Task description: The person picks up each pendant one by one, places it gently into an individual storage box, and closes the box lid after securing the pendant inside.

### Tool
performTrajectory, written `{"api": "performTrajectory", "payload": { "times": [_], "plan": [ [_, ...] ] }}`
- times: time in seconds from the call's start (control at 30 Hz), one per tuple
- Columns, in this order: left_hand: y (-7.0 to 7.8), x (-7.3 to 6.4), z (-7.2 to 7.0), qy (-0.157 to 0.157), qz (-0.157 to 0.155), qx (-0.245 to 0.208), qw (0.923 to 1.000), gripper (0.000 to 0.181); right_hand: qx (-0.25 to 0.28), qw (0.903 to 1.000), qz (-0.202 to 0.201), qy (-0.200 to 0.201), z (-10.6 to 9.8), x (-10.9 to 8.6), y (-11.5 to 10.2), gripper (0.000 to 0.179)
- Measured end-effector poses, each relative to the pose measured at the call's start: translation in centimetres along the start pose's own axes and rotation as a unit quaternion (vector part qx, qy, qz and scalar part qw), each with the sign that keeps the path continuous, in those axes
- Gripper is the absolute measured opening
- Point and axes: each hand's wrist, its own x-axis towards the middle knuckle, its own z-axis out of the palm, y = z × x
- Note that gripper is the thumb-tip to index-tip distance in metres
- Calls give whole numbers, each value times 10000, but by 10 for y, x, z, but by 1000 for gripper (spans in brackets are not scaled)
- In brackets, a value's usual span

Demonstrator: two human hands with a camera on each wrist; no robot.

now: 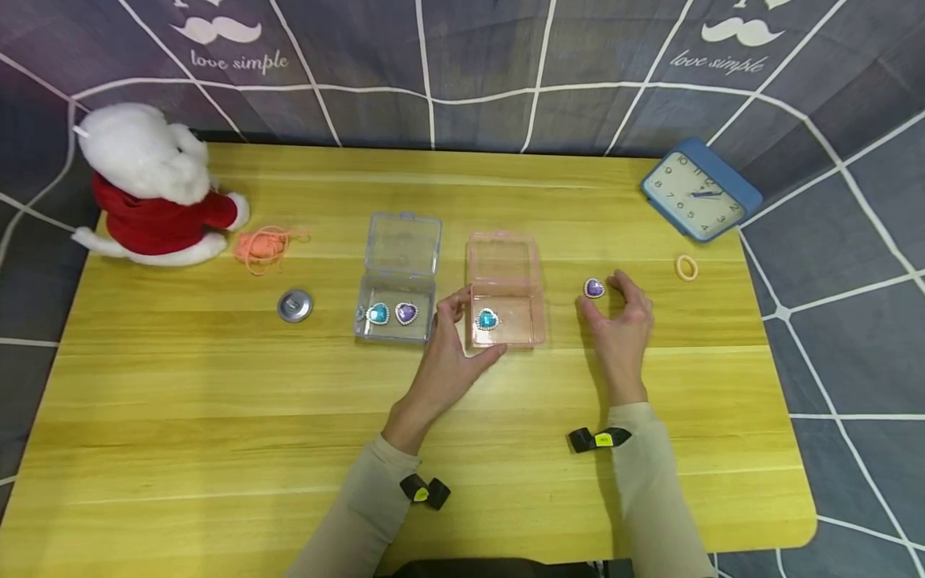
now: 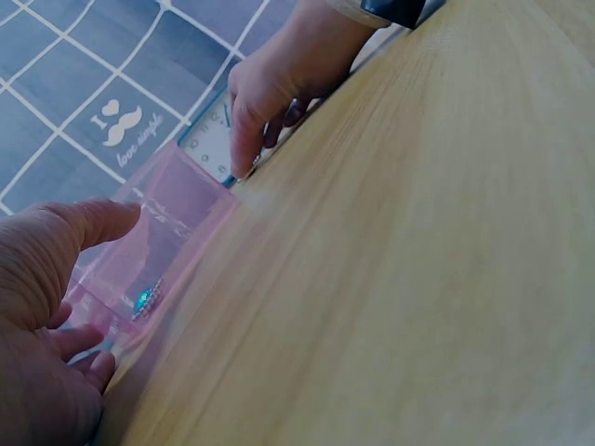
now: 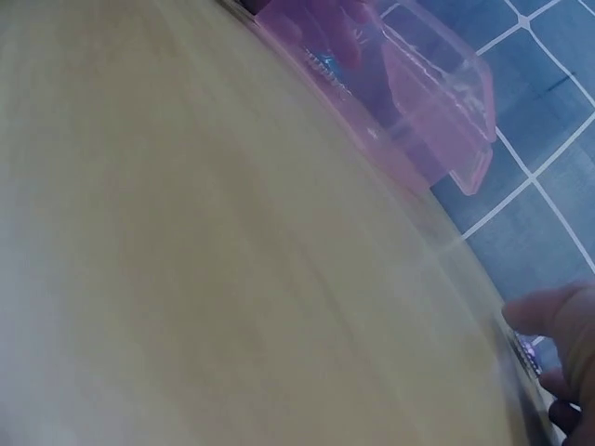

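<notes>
My left hand [image 1: 450, 357] holds the left front corner of a clear pink plastic box [image 1: 538, 317], fingers along its left side and thumb at its front edge. The box's lid [image 1: 503, 258] is folded back, and a blue heart-shaped gem [image 1: 487, 319] lies inside. To the right, my right hand [image 1: 623, 333] reaches down to a purple heart-shaped gem [image 1: 594, 288] on the table. Thumb and index finger are spread beside that gem, the thumb tip right at its lower edge. In the right wrist view the purple gem [image 3: 528, 353] shows between the fingers.
A clear bluish box [image 1: 393, 333], lid back, holds a blue and a purple gem left of the pink one. Farther left are a silver round lid [image 1: 295, 306], orange yarn [image 1: 262, 246] and a white plush toy [image 1: 155, 189]. A blue clock [image 1: 699, 193] and beige ring [image 1: 686, 267] sit right.
</notes>
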Motion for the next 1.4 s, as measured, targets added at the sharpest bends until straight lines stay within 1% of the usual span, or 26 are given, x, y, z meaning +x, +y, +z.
{"api": "performTrajectory", "payload": {
  "times": [0.13, 0.3, 0.63, 0.83, 1.07, 1.2, 1.4],
  "plan": [
    [0, 0, 0, 5, 9, 1, 10000, 81, -212, 9998, 10, -39, 2, 0, 0, 62],
    [1, 0, 0, 1, 4, -18, 10000, 82, -357, 9993, -106, -11, 3, 0, -1, 58],
    [2, 1, -1, -8, 25, -33, 10000, 82, -345, 9982, -465, 165, 5, 0, -1, 49],
    [2, 1, -1, -11, 61, -19, 10000, 83, -339, 9977, -562, 192, 6, 0, -1, 46],
    [1, 0, -1, -18, -6, -42, 10000, 83, -381, 9960, -761, 255, 8, -4, 1, 43],
    [1, 0, 0, -32, -28, -53, 10000, 82, -336, 9949, -906, 285, 9, -5, 2, 43],
    [0, 0, 0, -16, 6, -15, 10000, 82, 27, 9927, -1164, 319, 10, -12, -1, 43]
  ]
}}
